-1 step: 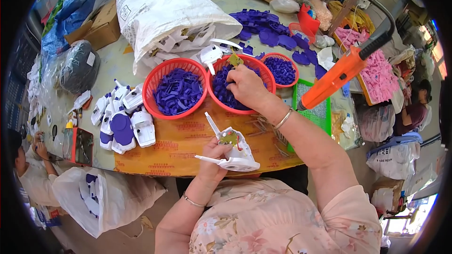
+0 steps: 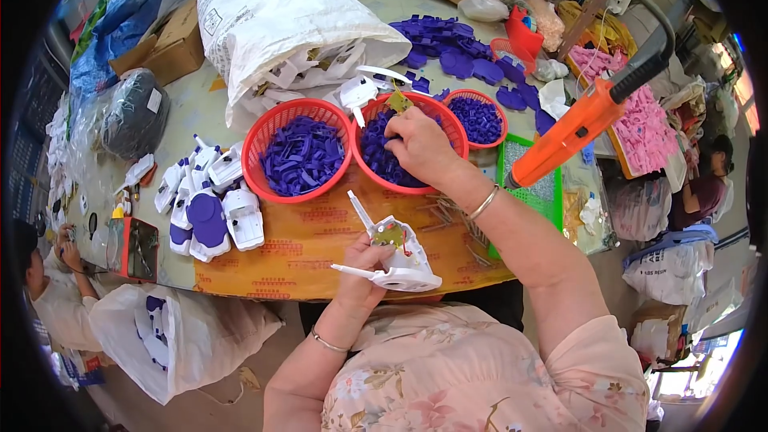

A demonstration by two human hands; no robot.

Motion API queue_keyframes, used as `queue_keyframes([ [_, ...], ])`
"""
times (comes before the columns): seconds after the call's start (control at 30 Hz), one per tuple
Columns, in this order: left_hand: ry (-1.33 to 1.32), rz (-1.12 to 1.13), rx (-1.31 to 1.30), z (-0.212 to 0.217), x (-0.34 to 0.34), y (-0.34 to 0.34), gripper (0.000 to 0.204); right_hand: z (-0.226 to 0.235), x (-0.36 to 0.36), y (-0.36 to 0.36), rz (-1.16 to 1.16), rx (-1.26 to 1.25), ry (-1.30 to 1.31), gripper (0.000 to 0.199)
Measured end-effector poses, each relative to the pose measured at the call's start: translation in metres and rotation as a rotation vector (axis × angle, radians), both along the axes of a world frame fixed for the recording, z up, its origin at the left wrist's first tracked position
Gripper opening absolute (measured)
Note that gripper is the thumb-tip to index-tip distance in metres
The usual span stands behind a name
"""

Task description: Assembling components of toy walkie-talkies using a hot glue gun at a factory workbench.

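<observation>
My left hand (image 2: pixel 364 272) is closed around a white plastic housing (image 2: pixel 412 270) with two long arms. A green circuit board (image 2: pixel 390 235) and a bit of red wire sit inside it. Over the middle red basket (image 2: pixel 458 138), my right hand (image 2: pixel 424 144) has its fingers bent together among small purple plastic parts (image 2: pixel 376 148). What the fingertips pinch, if anything, is hidden. Just behind that hand a small yellow-green board (image 2: pixel 399 102) sticks up, next to another white housing (image 2: pixel 358 91) at the basket's back.
Red baskets of purple parts (image 2: pixel 300 156) (image 2: pixel 474 120) flank the middle one. Assembled white-and-purple units (image 2: pixel 206 216) are piled on the left. An orange power screwdriver (image 2: pixel 568 132) hangs at right above a green tray (image 2: pixel 552 206). A white sack (image 2: pixel 280 24) stands behind. Other people are at both sides.
</observation>
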State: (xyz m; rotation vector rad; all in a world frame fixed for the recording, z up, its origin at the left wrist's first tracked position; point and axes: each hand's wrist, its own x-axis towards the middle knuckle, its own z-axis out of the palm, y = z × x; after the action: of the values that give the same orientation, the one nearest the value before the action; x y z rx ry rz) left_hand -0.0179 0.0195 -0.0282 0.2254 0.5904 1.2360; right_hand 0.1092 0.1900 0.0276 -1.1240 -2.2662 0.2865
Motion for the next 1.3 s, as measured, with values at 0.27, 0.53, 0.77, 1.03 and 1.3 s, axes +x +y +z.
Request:
queue_keyframes([
  [0.27, 0.069, -0.008, 0.018, 0.000, 0.003, -0.001, 0.033, 0.036, 0.022, -0.036, 0.159, -0.764, 0.724, 0.008],
  [0.53, 0.223, -0.023, 0.083, 0.015, 0.009, 0.005, 0.033, 0.035, 0.055, -0.072, 0.276, -0.980, 0.845, 0.011],
  [0.77, 0.295, -0.088, 0.072, 0.018, 0.012, 0.008, 0.038, 0.026, 0.069, -0.078, 0.306, -1.096, 0.835, 0.005],
  [1.03, 0.266, -0.125, 0.081, 0.021, 0.016, 0.008, 0.039, 0.029, 0.073, -0.082, 0.259, -1.093, 0.766, 0.004],
  [1.3, 0.311, -0.149, 0.138, 0.029, 0.024, 0.004, 0.037, 0.030, 0.083, -0.081, 0.438, -0.759, 0.524, 0.014],
])
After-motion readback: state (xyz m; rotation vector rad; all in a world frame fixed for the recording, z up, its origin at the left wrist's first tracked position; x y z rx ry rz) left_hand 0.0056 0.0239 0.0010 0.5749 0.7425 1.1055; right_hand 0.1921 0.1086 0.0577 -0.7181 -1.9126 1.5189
